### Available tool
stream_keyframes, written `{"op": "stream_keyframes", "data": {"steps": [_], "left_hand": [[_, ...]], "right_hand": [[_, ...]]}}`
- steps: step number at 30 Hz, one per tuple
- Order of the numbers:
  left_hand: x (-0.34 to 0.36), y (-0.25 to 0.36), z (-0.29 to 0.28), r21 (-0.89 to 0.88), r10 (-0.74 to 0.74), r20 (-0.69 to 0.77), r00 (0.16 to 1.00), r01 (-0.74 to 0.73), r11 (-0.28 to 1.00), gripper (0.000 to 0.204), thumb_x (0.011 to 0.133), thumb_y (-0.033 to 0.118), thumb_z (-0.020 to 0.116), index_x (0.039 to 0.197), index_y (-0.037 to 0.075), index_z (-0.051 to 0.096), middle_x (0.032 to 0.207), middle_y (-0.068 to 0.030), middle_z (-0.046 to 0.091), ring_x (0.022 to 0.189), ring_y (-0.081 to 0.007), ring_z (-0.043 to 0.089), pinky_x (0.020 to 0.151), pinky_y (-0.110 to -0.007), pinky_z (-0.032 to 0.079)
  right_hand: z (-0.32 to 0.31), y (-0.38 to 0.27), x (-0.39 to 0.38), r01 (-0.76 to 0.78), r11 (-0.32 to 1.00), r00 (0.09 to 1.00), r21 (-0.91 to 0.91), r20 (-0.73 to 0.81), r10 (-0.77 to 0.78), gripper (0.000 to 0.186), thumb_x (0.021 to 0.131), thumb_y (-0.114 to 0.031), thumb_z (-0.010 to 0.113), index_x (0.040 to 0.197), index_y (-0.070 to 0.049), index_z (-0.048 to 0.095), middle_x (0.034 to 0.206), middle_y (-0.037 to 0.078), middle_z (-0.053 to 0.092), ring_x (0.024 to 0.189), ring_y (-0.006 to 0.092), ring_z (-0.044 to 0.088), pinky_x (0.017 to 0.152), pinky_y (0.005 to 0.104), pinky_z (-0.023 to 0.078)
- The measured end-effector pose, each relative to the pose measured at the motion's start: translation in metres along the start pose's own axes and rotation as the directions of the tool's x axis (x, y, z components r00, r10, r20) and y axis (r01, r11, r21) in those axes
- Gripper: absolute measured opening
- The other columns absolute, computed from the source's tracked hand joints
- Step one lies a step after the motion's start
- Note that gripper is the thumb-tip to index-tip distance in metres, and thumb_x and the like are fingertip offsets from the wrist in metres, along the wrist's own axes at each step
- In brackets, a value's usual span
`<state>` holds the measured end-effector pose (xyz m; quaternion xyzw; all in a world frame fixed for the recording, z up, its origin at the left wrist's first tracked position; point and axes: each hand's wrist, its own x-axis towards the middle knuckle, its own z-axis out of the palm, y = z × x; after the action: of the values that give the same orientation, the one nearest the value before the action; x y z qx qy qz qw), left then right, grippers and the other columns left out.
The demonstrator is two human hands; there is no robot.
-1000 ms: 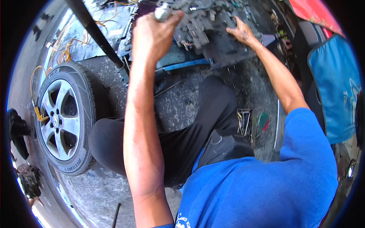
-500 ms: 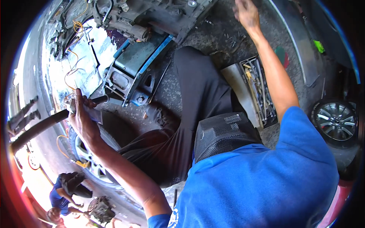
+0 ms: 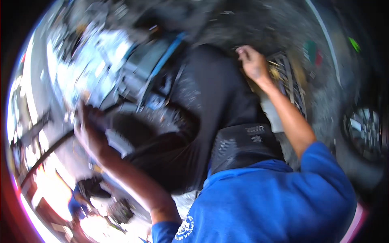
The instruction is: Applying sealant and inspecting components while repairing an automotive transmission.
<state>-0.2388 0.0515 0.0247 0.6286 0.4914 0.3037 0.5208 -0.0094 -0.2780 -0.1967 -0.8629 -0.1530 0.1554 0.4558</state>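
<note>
My left hand (image 3: 90, 131), blurred by motion, is closed around a long dark bar (image 3: 52, 149) that slants from the left rim toward the middle. Some pale material shows at that hand in the earlier view; its kind is unclear. My right hand (image 3: 255, 67) hovers beside my raised knee, near the metal tray of tools (image 3: 287, 83). Its fingers are curled together, and whatever may be between them is too small to make out. Left of my leg stands a blue-and-grey metal-framed unit (image 3: 148, 67).
Dark vehicle parts lie at the upper left, beside a bright, glossy patch of floor (image 3: 99, 56). A spoked wheel (image 3: 364, 131) is at the right. Another person (image 3: 83, 198) bends over at the lower left. A green-and-red piece (image 3: 311, 52) lies past the tools.
My right hand has come back from the far upper area toward my knee and the tools, its fingers curled. The left hand keeps its hold on the bar. The whole view has shifted and blurred.
</note>
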Motion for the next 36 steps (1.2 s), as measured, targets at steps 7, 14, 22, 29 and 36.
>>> {"op": "stream_keyframes", "data": {"steps": [7, 14, 22, 29, 36], "left_hand": [[-0.064, 0.024, -0.022, -0.098, 0.118, 0.024, 0.993, -0.115, 0.988, 0.028, 0.09, 0.028, 0.071, 0.077, 0.004, 0.062, 0.065, -0.0025, 0.055, 0.059, -0.0091, 0.051, 0.055, -0.024, 0.041], [-0.088, 0.017, -0.07, 0.198, 0.014, 0.011, 1.0, -0.015, 0.98, 0.025, 0.09, 0.026, 0.071, 0.076, 0.007, 0.063, 0.063, 0.0013, 0.056, 0.056, -0.0063, 0.05, 0.053, -0.023, 0.037], [-0.042, 0.02, -0.035, 0.116, 0.056, 0.209, 0.976, -0.082, 0.99, 0.036, 0.089, 0.033, 0.072, 0.071, 0.004, 0.06, 0.061, 0.0035, 0.052, 0.057, -0.005, 0.045, 0.053, -0.022, 0.036], [-0.058, -0.014, -0.057, 0.069, 0.009, 0.162, 0.987, -0.02, 0.997, 0.04, 0.089, 0.034, 0.072, 0.066, 0.004, 0.057, 0.057, 0.0025, 0.049, 0.056, -0.005, 0.043, 0.052, -0.023, 0.036], [-0.044, -0.024, -0.055, 0.01, 0.023, 0.138, 0.99, -0.025, 1.0, 0.039, 0.09, 0.035, 0.07, 0.067, 0.006, 0.057, 0.059, 0.0002, 0.053, 0.056, -0.0077, 0.049, 0.055, -0.025, 0.038]], "right_hand": [[0.243, -0.079, -0.022, -0.136, 0.956, 0.385, -0.26, 0.875, 0.293, 0.029, 0.086, -0.012, 0.043, 0.08, 0.002, 0.067, 0.067, 0.018, 0.066, 0.05, 0.0256, 0.065, 0.044, 0.0374, 0.053], [0.36, 0.0, -0.063, -0.736, 0.672, 0.544, -0.082, 0.519, 0.659, 0.031, 0.092, -0.014, 0.046, 0.075, 0.005, 0.064, 0.049, 0.016, 0.053, 0.044, 0.0258, 0.061, 0.035, 0.0374, 0.046], [0.345, 0.049, -0.019, -0.544, 0.803, 0.757, -0.243, 0.27, 0.595, 0.036, 0.095, -0.023, 0.054, 0.073, 0.002, 0.066, 0.056, 0.013, 0.063, 0.043, 0.0221, 0.061, 0.041, 0.034, 0.048], [0.283, -0.033, -0.083, -0.598, 0.782, 0.767, 0.175, 0.408, 0.495, 0.032, 0.1, -0.027, 0.049, 0.1, 0.005, 0.055, 0.078, 0.015, 0.065, 0.06, 0.0239, 0.068, 0.05, 0.0323, 0.055], [0.162, -0.14, -0.064, 0.016, 0.903, 0.909, 0.429, 0.371, -0.192, 0.028, 0.104, -0.026, 0.039, 0.098, 0.0, 0.049, 0.076, 0.011, 0.064, 0.068, 0.0192, 0.068, 0.057, 0.0294, 0.054]]}}
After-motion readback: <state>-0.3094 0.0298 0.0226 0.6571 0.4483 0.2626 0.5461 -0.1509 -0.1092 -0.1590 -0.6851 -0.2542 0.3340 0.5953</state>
